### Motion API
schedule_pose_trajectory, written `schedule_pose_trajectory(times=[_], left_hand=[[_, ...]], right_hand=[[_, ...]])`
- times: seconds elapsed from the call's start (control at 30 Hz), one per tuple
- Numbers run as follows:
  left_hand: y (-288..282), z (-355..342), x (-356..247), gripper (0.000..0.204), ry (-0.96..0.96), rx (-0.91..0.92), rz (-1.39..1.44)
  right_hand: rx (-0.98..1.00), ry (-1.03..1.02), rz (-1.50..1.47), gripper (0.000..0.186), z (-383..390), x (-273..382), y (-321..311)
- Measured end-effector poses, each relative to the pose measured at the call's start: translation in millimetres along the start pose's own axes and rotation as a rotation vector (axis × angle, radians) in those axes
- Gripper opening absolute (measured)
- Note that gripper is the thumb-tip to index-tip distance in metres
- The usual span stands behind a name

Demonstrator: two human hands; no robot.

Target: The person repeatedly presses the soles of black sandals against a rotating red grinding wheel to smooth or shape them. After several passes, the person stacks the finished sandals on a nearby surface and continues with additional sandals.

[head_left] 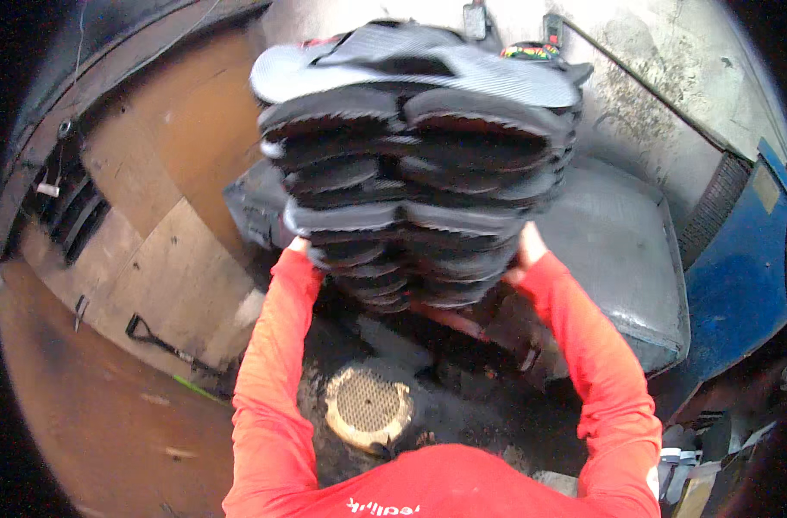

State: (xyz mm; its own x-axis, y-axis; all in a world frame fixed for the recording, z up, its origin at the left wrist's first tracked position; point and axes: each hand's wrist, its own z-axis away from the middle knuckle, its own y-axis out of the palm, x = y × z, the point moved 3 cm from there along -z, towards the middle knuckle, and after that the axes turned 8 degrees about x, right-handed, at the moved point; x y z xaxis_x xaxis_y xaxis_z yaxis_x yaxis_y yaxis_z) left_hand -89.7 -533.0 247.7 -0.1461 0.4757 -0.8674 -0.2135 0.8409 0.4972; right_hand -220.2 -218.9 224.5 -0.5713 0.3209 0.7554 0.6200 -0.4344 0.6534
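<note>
We see the dark, layered stack (402,220) held out in front of the chest, between the left hand (299,246) and the right hand (526,253). Both hands grip its lower sides, one at each edge, probably because it is too wide for one hand and its loose layers could slide apart. The fingertips are hidden behind and under the layers, so we cannot tell how far they curl, nor whether anything else bears the weight. The paired black pieces lie one over another, likely so that they nest, with a pale grey piece (324,73) across the top. Below the stack, nearer the body, stands a round stool (368,404) with a perforated top; to the right, beside the stack, sits a grey cushion-like block (622,259).
</note>
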Motion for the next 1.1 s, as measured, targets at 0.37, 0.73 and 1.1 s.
schedule_pose_trajectory(times=[0.37,0.73,1.1], left_hand=[[-146,-104,-70,0.07,-0.068,-0.132,-0.094],[-194,-159,-57,0.072,-0.105,-0.185,-0.105],[-165,-105,-40,0.074,0.245,-0.344,-0.166]], right_hand=[[-0.108,0.001,-0.169,0.102,-158,-53,43],[-0.461,0.004,0.066,0.098,-205,-50,54],[-0.318,0.076,0.348,0.097,-84,-36,8]])
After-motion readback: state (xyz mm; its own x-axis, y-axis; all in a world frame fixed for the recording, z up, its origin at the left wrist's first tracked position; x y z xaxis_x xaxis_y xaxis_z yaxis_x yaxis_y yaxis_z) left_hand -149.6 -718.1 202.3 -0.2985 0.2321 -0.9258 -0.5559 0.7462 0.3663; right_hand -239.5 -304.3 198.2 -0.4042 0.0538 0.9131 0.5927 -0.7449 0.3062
